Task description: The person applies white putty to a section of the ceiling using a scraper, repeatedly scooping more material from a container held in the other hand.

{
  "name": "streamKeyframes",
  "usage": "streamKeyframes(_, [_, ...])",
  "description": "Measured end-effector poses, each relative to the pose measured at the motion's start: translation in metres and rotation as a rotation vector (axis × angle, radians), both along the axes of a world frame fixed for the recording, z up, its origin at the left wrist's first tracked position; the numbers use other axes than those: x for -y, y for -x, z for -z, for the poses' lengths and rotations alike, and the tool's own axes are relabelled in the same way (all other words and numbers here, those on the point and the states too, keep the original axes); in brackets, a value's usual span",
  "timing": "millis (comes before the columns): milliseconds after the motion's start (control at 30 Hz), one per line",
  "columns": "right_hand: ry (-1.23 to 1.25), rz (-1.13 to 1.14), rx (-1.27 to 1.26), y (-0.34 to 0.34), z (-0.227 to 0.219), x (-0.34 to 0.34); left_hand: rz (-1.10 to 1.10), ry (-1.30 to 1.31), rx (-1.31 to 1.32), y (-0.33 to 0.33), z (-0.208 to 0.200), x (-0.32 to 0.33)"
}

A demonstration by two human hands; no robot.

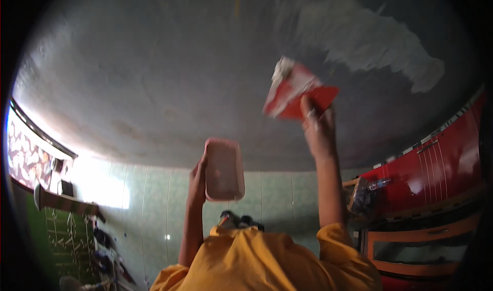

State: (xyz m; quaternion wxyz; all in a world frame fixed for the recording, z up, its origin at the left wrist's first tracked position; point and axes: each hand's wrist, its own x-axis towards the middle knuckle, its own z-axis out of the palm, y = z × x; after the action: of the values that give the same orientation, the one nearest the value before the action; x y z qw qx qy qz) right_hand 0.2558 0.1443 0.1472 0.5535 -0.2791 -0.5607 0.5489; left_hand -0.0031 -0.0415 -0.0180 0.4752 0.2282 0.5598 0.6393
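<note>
- The left hand (196, 180) is raised in the middle of the view, fingers closed round the left edge of a pale pink rectangular tray (224, 169); the tray is held upright with its long side vertical, and its flat face turned toward the camera
- The right hand (318, 129) is lifted higher and further right, gripping a red and white packet (294, 89) from below, thumb pressed up against its lower edge; the packet is tilted, its crumpled white end pointing up and left, its red flat corner out to the right; it is blurred, so finer detail cannot be told
- The tray and the packet are well apart, the packet above and to the right of the tray
- Both forearms rise from yellow sleeves (267, 260) at the lower edge
- Behind both hands spreads a grey ceiling (154, 70) with a rough white patch (370, 44) at its upper right
- Below it runs a pale green tiled wall (144, 198), brightly lit on the left
- At the right stands a red cabinet (436, 167); beside it sits a dark bag (362, 198) with a clear bottle (380, 184) on top of it
</note>
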Motion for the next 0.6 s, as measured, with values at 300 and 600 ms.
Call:
streamKeyframes(300, [-1.526,0.886,0.892,0.016,-0.122,-0.145,0.06,-0.054,0.049,-0.017,0.013,-0.002])
streamKeyframes(600, [-1.353,0.651,0.81,0.026,-0.016,-0.109,0.03,-0.052,0.075,-0.012,0.021,0.01])
